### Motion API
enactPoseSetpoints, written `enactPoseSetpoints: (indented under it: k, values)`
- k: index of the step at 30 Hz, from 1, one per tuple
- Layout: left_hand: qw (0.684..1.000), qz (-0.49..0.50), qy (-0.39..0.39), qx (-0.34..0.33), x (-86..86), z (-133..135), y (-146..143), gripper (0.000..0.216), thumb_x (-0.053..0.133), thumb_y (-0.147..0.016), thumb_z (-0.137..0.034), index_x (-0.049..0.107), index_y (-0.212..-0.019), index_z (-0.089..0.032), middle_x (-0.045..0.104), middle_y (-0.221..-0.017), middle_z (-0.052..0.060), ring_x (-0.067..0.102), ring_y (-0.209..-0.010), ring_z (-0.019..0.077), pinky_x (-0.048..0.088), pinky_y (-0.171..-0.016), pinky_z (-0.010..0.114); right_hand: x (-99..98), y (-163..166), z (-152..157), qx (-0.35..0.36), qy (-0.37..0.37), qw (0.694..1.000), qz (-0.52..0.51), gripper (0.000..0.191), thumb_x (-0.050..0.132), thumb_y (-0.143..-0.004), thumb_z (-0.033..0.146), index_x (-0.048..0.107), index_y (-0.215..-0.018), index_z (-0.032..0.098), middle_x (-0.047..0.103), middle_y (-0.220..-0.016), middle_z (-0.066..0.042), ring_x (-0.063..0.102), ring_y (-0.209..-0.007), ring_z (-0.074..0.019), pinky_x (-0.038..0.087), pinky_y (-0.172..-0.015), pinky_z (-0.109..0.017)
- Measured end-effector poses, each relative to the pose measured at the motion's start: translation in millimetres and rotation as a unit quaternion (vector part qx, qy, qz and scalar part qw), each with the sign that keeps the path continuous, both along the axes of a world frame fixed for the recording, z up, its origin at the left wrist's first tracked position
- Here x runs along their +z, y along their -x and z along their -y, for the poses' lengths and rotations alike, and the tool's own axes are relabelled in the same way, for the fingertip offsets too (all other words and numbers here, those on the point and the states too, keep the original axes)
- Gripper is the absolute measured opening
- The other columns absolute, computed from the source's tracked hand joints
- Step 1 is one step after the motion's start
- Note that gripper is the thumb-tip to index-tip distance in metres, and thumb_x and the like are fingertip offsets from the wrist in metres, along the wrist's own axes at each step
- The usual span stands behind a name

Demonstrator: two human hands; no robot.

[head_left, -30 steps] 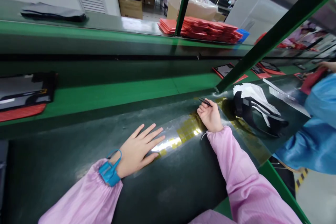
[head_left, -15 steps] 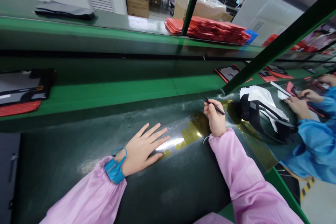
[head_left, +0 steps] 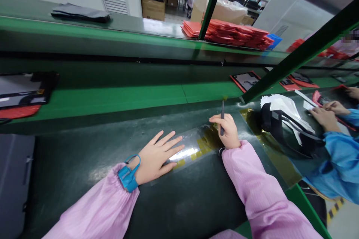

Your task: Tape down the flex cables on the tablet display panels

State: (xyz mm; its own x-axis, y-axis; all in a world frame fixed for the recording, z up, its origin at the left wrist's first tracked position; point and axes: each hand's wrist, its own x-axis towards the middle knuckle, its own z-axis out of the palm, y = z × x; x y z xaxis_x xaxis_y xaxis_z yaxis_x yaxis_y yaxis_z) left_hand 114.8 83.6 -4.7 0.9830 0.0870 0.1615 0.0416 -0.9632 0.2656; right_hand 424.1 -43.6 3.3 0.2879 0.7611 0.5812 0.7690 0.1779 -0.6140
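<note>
My left hand [head_left: 157, 155] lies flat with fingers spread over the left end of a clear film sheet [head_left: 185, 154]. A blue wrist strap [head_left: 128, 179] circles that wrist. Rows of small amber tape squares [head_left: 206, 144] cover the sheet's right part. Held in my right hand [head_left: 228, 132] are dark tweezers [head_left: 222, 117], pointing away from me above the sheet's right end. A small yellowish piece [head_left: 225, 98] shows at their tips; whether it is gripped I cannot tell for sure.
A strip of amber film [head_left: 277, 153], white sheets [head_left: 276, 101] and a black strap-like object [head_left: 280, 119] lie to the right. Beyond are a co-worker's hands [head_left: 327, 115]. A green post [head_left: 297, 54] slants overhead. A grey case [head_left: 17, 183] stands left; flat panels [head_left: 19, 89] lie behind it.
My right hand has turned so the tweezers point away from me instead of to the left, and a yellowish piece now shows at their tips. My left hand keeps its place on the sheet.
</note>
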Motion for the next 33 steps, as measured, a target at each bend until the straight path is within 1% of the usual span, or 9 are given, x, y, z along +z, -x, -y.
enactPoseSetpoints:
  k: [7,13,17,21,22,24,27,30,33]
  values:
    - [1.0,-0.005,0.003,0.001,1.1,0,0,0.054,0.045,-0.107,-0.05,0.045,-0.157,-0.03,0.042,-0.167,0.003,0.035,-0.156,0.0345,0.022,-0.127,0.058,-3.8,-1,-2,0.001,-0.003,0.999,0.043,0.025,0.053,-0.097,0.022,0.075,-0.094,0.034,0.08,-0.099,-0.003,0.07,-0.098,-0.0263,0.049,-0.095,-0.05]
    - [1.0,0.009,0.007,0.002,-1.0,0,0,0.053,0.045,-0.106,-0.05,0.045,-0.157,-0.032,0.043,-0.166,0.002,0.033,-0.157,0.0314,0.02,-0.129,0.054,-4.2,-2,-2,-0.013,0.007,0.998,0.066,0.025,0.051,-0.099,0.024,0.073,-0.092,0.033,0.079,-0.099,-0.003,0.07,-0.098,-0.0261,0.051,-0.095,-0.05]
    - [1.0,0.019,0.006,0.001,-2.1,1,0,0.053,0.047,-0.106,-0.048,0.046,-0.156,-0.03,0.044,-0.165,0.003,0.034,-0.156,0.0318,0.019,-0.129,0.055,-5.6,0,-1,-0.023,0.04,0.994,0.101,0.027,0.045,-0.099,0.02,0.069,-0.094,0.032,0.078,-0.101,-0.003,0.07,-0.1,-0.0254,0.051,-0.096,-0.047]
    - [1.0,0.018,0.009,0.005,-2.9,2,2,0.052,0.051,-0.105,-0.046,0.048,-0.154,-0.029,0.044,-0.166,0.003,0.035,-0.156,0.0318,0.019,-0.129,0.055,-2.3,-10,-9,-0.05,0.115,0.98,0.157,0.021,0.047,-0.095,0.018,0.064,-0.097,0.029,0.075,-0.113,-0.007,0.067,-0.107,-0.0264,0.05,-0.094,-0.043]
    - [1.0,0.019,0.013,0.004,-3.2,2,2,0.053,0.051,-0.104,-0.045,0.048,-0.155,-0.029,0.044,-0.165,0.003,0.034,-0.156,0.0313,0.019,-0.129,0.055,0.3,-17,-14,-0.062,0.141,0.972,0.175,0.018,0.049,-0.094,0.018,0.064,-0.096,0.028,0.074,-0.113,-0.008,0.066,-0.106,-0.0272,0.049,-0.092,-0.042]
    - [1.0,0.022,0.02,0.004,-3.6,3,3,0.054,0.052,-0.104,-0.045,0.047,-0.155,-0.03,0.044,-0.165,0.002,0.034,-0.157,0.0303,0.018,-0.13,0.054,8.0,-37,-28,-0.1,0.196,0.952,0.212,0.014,0.052,-0.092,0.019,0.064,-0.094,0.026,0.073,-0.108,-0.011,0.064,-0.1,-0.0287,0.046,-0.087,-0.041]
    - [0.999,0.026,0.025,0.005,-4.1,2,4,0.054,0.053,-0.103,-0.045,0.047,-0.155,-0.031,0.044,-0.166,0.002,0.034,-0.157,0.0302,0.019,-0.13,0.054,22.5,-75,-54,-0.184,0.267,0.91,0.257,0.014,0.051,-0.092,0.017,0.064,-0.095,0.021,0.071,-0.097,-0.015,0.062,-0.095,-0.0299,0.04,-0.085,-0.04]
    - [0.999,0.03,0.026,0.011,-4.3,3,4,0.054,0.055,-0.102,-0.044,0.049,-0.153,-0.03,0.045,-0.165,0.002,0.036,-0.156,0.0307,0.02,-0.129,0.054,33.0,-113,-80,-0.27,0.323,0.863,0.278,0.023,0.047,-0.092,0.009,0.065,-0.104,0.017,0.071,-0.105,-0.02,0.061,-0.103,-0.0313,0.037,-0.087,-0.041]
    - [0.999,0.022,0.028,0.013,-4.1,4,3,0.055,0.058,-0.1,-0.042,0.049,-0.154,-0.03,0.045,-0.165,0.002,0.038,-0.155,0.0317,0.022,-0.129,0.056,34.8,-140,-99,-0.341,0.369,0.819,0.276,0.032,0.039,-0.093,0.003,0.065,-0.109,0.013,0.071,-0.107,-0.026,0.064,-0.103,-0.032,0.038,-0.087,-0.043]
